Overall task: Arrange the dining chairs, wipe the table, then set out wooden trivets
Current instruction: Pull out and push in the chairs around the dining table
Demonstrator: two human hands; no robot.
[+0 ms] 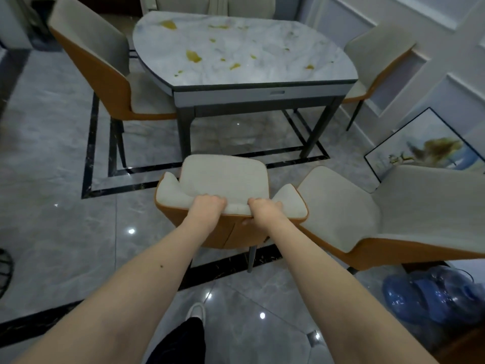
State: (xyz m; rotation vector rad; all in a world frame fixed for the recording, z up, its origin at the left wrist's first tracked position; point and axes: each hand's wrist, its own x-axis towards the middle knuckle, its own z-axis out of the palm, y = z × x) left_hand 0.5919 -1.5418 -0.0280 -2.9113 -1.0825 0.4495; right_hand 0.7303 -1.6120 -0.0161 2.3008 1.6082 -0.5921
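A dining chair (223,177) with a pale seat and orange shell stands on the floor a short way in front of the table's near end. My left hand (208,206) and my right hand (263,210) both grip the top edge of its backrest, fingers curled over it. The marble-look table (262,74) has yellow patches on its top. One chair (105,72) stands at the table's left side and another chair (378,56) at its right. A fourth chair (367,214) stands askew to the right of the one I hold.
A framed picture (425,143) leans against the panelled wall on the right. Blue water bottles (430,298) lie on the floor at lower right. My foot (195,312) is on the glossy tiled floor below the chair.
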